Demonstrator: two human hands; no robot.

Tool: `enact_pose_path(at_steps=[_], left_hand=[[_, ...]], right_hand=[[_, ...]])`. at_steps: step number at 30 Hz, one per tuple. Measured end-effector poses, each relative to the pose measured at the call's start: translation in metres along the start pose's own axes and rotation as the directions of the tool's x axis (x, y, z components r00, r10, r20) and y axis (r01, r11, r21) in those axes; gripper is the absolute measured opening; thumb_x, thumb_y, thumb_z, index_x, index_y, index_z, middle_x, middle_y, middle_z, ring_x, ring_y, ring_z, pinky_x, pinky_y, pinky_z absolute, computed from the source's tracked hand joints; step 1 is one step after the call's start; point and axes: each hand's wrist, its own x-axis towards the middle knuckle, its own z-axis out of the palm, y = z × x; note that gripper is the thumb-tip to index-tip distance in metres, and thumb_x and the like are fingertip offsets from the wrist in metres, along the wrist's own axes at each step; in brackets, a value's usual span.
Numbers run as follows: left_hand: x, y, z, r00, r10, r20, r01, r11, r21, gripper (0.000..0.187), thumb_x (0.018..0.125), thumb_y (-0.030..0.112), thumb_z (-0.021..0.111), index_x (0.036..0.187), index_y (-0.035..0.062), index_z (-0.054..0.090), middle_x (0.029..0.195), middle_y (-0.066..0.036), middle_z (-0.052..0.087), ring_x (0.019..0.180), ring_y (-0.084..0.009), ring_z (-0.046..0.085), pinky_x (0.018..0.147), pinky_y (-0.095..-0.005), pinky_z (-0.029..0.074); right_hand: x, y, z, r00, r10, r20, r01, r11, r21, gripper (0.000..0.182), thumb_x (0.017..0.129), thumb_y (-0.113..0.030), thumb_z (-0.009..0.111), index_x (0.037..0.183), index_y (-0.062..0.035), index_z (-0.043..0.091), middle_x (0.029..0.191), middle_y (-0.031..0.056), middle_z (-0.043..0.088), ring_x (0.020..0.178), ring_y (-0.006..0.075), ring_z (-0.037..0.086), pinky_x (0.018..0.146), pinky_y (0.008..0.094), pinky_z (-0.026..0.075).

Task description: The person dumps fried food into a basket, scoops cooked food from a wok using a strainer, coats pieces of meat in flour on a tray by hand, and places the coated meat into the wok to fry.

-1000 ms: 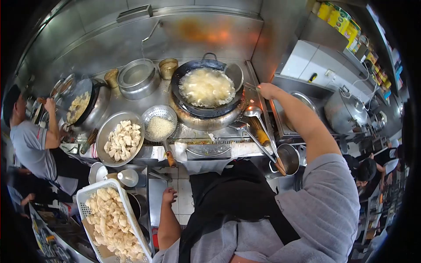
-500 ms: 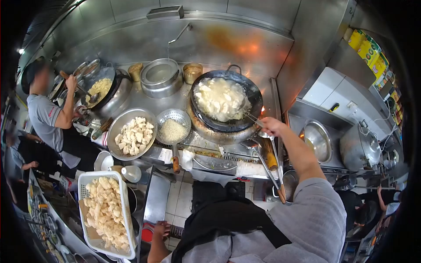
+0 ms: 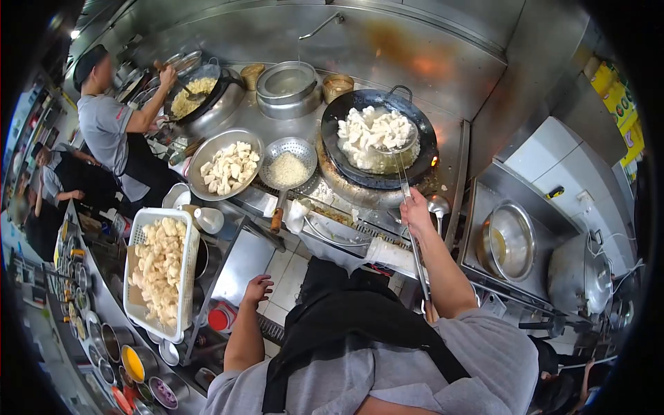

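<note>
My right hand [image 3: 416, 210] is closed round the long handle of a wire skimmer [image 3: 403, 169]. The skimmer is raised at the wok's near side and bears a heap of white pieces [image 3: 374, 133] above the cloudy oil. Below it sits the black wok [image 3: 422, 166] on the burner. My left hand [image 3: 258, 289] holds nothing, its fingers apart, in the air right of the white basket [image 3: 192, 290] of pale battered pieces [image 3: 160, 266]. A steel bowl [image 3: 197, 181] of pale chunks and a perforated ladle [image 3: 309, 149] with crumbs stand left of the wok.
A co-worker [image 3: 107, 131] stirs food in another wok [image 3: 225, 76] at the left. A lidded pot [image 3: 286, 104] stands behind the ladle. On the right are a steel basin [image 3: 527, 238] and a large pot [image 3: 577, 277]. More people stand farther off.
My right hand has drawn the skimmer up with pieces on it; they were lying in the oil before. My left hand has risen with its fingers spread. The view has turned.
</note>
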Motion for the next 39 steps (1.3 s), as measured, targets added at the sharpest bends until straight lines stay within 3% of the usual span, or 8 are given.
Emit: enact_pose_path(at_steps=[10,20,23,24,26,30,36,39], left_hand=[[-0.026,-0.143,-0.007,0.936,-0.347,0.062,0.351,0.933,-0.08,0.029,0.092,0.019,0.045,0.118,0.0211,0.056,0.1,-0.002,0.065,0.08,-0.0187,0.061,0.063,-0.0414,0.048],[-0.012,-0.156,-0.137,0.986,-0.165,-0.016,0.164,0.985,-0.048,0.03,0.088,0.014,0.049,0.117,0.0179,0.059,0.101,-0.001,0.063,0.079,-0.0178,0.06,0.059,-0.0398,0.046],[-0.006,-0.179,-0.174,0.985,-0.172,-0.006,0.17,0.978,-0.121,0.031,0.086,0.014,0.053,0.116,0.0158,0.059,0.101,-0.003,0.064,0.076,-0.0184,0.06,0.056,-0.0383,0.047],[0.0,-0.187,-0.184,0.983,-0.186,-0.007,0.181,0.965,-0.189,0.031,0.086,0.014,0.054,0.116,0.0155,0.059,0.102,-0.004,0.063,0.075,-0.0188,0.06,0.056,-0.0384,0.047],[0.006,-0.2,-0.194,0.98,-0.196,-0.017,0.191,0.968,-0.16,0.03,0.086,0.015,0.053,0.116,0.0152,0.059,0.103,-0.004,0.062,0.075,-0.0199,0.06,0.055,-0.0384,0.046],[0.014,-0.246,-0.201,0.967,-0.196,0.162,0.234,0.935,-0.267,0.031,0.087,0.013,0.05,0.116,0.015,0.058,0.102,-0.004,0.06,0.075,-0.0205,0.058,0.058,-0.0399,0.048],[-0.022,-0.221,-0.171,0.99,0.073,0.117,-0.097,0.971,0.216,0.033,0.088,0.013,0.047,0.119,0.0154,0.057,0.103,-0.002,0.059,0.078,-0.0199,0.058,0.061,-0.0409,0.05],[-0.034,-0.208,-0.163,0.986,-0.154,0.06,0.157,0.987,-0.039,0.033,0.088,0.012,0.047,0.119,0.0154,0.057,0.102,-0.001,0.06,0.076,-0.0183,0.058,0.06,-0.0383,0.049]], right_hand=[[-0.004,-0.007,-0.037,0.972,-0.202,-0.119,0.119,0.861,-0.495,0.049,0.082,0.005,0.045,0.128,-0.0108,0.044,0.065,-0.0006,0.045,0.046,0.0096,0.04,0.034,0.0259,0.028],[-0.035,0.036,0.022,0.862,-0.432,-0.265,0.107,0.666,-0.738,0.049,0.08,0.005,0.046,0.129,0.002,0.045,0.081,0.01,0.056,0.07,0.018,0.055,0.061,0.0309,0.045],[0.01,0.074,0.003,0.667,-0.742,-0.07,0.072,0.157,-0.985,0.048,0.08,0.005,0.045,0.127,-0.0011,0.047,0.084,0.0151,0.059,0.073,0.0232,0.059,0.063,0.0341,0.048],[0.006,0.063,0.008,0.662,-0.746,-0.075,0.064,0.155,-0.986,0.048,0.08,0.005,0.045,0.127,-0.0011,0.047,0.084,0.0151,0.059,0.073,0.0232,0.059,0.063,0.0341,0.048],[0.0,0.03,0.022,0.793,-0.486,-0.367,0.069,0.671,-0.738,0.044,0.083,0.003,0.043,0.126,-0.0062,0.048,0.079,0.0137,0.056,0.064,0.0239,0.057,0.05,0.0381,0.045],[-0.031,-0.004,0.063,0.896,-0.283,-0.342,0.106,0.885,-0.452,0.042,0.088,-0.005,0.043,0.13,-0.0129,0.042,0.065,0.0058,0.046,0.044,0.0166,0.043,0.033,0.0319,0.026],[-0.026,-0.031,0.066,0.928,-0.296,-0.224,0.114,0.802,-0.586,0.055,0.084,-0.001,0.042,0.138,0.0003,0.032,0.069,0.0117,0.054,0.043,0.0212,0.047,0.034,0.0367,0.033],[-0.04,-0.058,0.086,0.961,-0.225,-0.159,0.075,0.769,-0.634,0.054,0.085,0.001,0.041,0.138,-0.0009,0.033,0.068,0.0089,0.051,0.045,0.0186,0.046,0.037,0.0348,0.036]])
